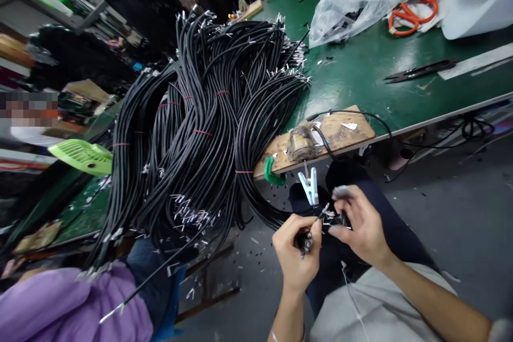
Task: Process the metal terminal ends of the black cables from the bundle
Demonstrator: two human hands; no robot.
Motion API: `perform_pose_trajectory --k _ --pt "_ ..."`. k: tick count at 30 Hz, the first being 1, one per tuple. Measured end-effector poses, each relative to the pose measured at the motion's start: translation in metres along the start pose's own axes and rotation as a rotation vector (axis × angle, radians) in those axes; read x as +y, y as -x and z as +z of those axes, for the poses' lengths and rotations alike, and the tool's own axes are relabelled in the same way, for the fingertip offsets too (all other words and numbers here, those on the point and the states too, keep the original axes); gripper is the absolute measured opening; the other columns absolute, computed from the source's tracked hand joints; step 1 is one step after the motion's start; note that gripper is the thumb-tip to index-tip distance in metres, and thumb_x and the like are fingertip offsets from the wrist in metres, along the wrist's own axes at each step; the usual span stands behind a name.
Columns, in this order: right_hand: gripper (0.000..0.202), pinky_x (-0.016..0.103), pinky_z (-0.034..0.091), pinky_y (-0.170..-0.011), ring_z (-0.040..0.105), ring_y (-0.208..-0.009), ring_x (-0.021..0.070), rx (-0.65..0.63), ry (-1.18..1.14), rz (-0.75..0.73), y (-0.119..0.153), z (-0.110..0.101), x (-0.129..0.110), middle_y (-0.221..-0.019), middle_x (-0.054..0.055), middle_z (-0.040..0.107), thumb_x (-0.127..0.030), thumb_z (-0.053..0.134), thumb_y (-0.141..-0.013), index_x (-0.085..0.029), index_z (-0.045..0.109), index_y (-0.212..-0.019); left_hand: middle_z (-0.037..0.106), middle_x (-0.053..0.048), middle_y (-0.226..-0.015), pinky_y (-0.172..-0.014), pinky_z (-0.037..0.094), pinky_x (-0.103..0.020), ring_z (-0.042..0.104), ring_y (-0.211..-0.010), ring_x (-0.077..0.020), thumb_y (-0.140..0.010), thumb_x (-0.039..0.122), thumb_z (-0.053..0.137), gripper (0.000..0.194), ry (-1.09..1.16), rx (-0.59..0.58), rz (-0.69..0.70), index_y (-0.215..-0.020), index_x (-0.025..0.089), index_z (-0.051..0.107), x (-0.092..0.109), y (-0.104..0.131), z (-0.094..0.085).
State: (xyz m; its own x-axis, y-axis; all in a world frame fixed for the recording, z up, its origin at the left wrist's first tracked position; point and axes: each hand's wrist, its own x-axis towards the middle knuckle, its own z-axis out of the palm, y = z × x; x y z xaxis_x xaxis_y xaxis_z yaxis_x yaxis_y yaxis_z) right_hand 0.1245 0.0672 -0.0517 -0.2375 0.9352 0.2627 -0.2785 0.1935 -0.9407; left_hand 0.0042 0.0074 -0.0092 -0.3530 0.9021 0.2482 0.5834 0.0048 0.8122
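Observation:
My left hand (pixel 298 248) is closed around the ends of several black cables, with one stripped end poking out between thumb and forefinger. Those cables belong to a bundle (pixel 250 157) that hangs over the table edge, tied with a red band. Close beside it, my right hand (pixel 360 224) has its thumb and fingers apart near the white wire ends (pixel 327 214). No held object shows in it. Just above both hands, a light blue clothes peg (pixel 308 187) sits on the shaft of a small motor (pixel 302 141).
The motor is fixed on a wooden board (pixel 356 117), with a green clamp (pixel 273 171) at its edge. More cable bundles (pixel 200 101) cover the green table (pixel 352 75). Scissors with orange handles (pixel 412 16) and dark pliers (pixel 420 70) lie right. A person in a purple sleeve (pixel 72 304) sits left.

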Motion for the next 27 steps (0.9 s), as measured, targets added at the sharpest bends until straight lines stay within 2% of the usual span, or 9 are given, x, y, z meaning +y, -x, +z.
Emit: perform_pose_trajectory --k 3,6,8,12,14,16,19,24,27 --pt "0.009 0.028 0.046 -0.064 0.054 -0.07 0.0151 -0.151 0.048 0.056 -0.009 0.001 -0.004 -0.082 0.005 0.06 -0.023 0.061 -0.086 -0.019 0.064 -0.094 0.056 0.001 -0.059 -0.052 0.036 -0.022 0.051 -0.052 -0.011 -0.085 0.021 0.059 0.016 0.0 -0.056 -0.011 -0.071 0.015 0.064 0.0 0.0 -0.002" --pt "0.023 0.029 0.042 -0.063 0.05 -0.064 0.0145 -0.256 0.131 -0.073 -0.018 -0.004 -0.01 -0.064 0.004 0.059 -0.022 0.058 -0.088 -0.017 0.065 -0.068 0.055 0.0 -0.057 -0.053 0.035 -0.023 0.05 -0.052 -0.0106 -0.091 0.024 0.051 0.031 0.041 -0.152 -0.053 -0.062 0.015 0.059 -0.001 -0.002 -0.009" --pt "0.028 0.027 0.04 -0.057 0.048 -0.058 0.0136 -0.389 -0.028 -0.031 -0.019 -0.005 -0.01 -0.058 0.003 0.057 -0.032 0.062 -0.086 -0.016 0.066 -0.064 0.055 0.0 -0.055 -0.053 0.036 -0.023 0.05 -0.051 -0.0107 -0.094 0.028 0.047 0.039 0.136 -0.258 -0.025 -0.058 0.016 0.056 -0.003 -0.006 -0.014" --pt "0.044 0.02 0.029 -0.035 0.042 -0.037 0.0078 -0.497 -0.649 0.523 -0.011 0.004 -0.004 -0.05 0.0 0.055 -0.056 0.068 -0.073 -0.015 0.064 -0.059 0.056 -0.001 -0.055 -0.052 0.036 -0.024 0.05 -0.05 -0.0116 -0.092 0.039 0.052 0.037 0.334 -0.321 0.117 -0.064 0.016 0.06 -0.01 -0.013 -0.018" --pt "0.04 0.018 0.022 -0.029 0.036 -0.029 0.0049 -0.451 -0.79 0.765 -0.009 0.009 -0.002 -0.043 -0.001 0.053 -0.049 0.074 -0.066 -0.014 0.06 -0.052 0.058 -0.002 -0.06 -0.054 0.037 -0.024 0.051 -0.054 -0.0126 -0.089 0.04 0.056 0.031 0.358 -0.286 0.128 -0.069 0.017 0.063 -0.013 -0.013 -0.016" --pt "0.035 0.017 0.018 -0.027 0.031 -0.025 0.0035 -0.425 -0.773 0.864 -0.013 0.009 -0.002 -0.035 -0.003 0.048 -0.037 0.074 -0.063 -0.014 0.056 -0.044 0.058 -0.002 -0.064 -0.057 0.038 -0.025 0.052 -0.059 -0.0134 -0.088 0.038 0.059 0.026 0.35 -0.265 0.114 -0.073 0.017 0.063 -0.014 -0.013 -0.012" --pt "0.029 0.016 0.016 -0.027 0.032 -0.025 0.0034 -0.405 -0.578 0.838 -0.031 0.0 -0.003 -0.033 -0.004 0.048 -0.031 0.072 -0.06 -0.014 0.056 -0.042 0.056 -0.001 -0.068 -0.06 0.038 -0.025 0.051 -0.063 -0.0133 -0.087 0.032 0.061 0.018 0.327 -0.229 0.094 -0.077 0.017 0.063 -0.013 -0.01 -0.007" --pt "0.034 0.018 0.02 -0.035 0.037 -0.036 0.0038 -0.215 -0.407 0.669 -0.069 -0.009 -0.005 -0.044 -0.001 0.057 -0.042 0.075 -0.066 -0.012 0.062 -0.053 0.055 -0.001 -0.07 -0.063 0.039 -0.025 0.052 -0.067 -0.0137 -0.085 0.025 0.063 0.011 0.358 -0.154 0.048 -0.076 0.017 0.062 -0.013 -0.009 -0.004" --pt "0.045 0.02 0.03 -0.044 0.043 -0.047 0.0059 -0.315 -0.448 0.554 -0.082 0.005 -0.007 -0.057 0.002 0.061 -0.055 0.069 -0.074 -0.01 0.068 -0.066 0.055 -0.001 -0.072 -0.063 0.04 -0.025 0.053 -0.067 -0.014 -0.084 0.024 0.063 0.009 0.402 -0.092 0.042 -0.078 0.018 0.062 -0.016 -0.009 -0.003"
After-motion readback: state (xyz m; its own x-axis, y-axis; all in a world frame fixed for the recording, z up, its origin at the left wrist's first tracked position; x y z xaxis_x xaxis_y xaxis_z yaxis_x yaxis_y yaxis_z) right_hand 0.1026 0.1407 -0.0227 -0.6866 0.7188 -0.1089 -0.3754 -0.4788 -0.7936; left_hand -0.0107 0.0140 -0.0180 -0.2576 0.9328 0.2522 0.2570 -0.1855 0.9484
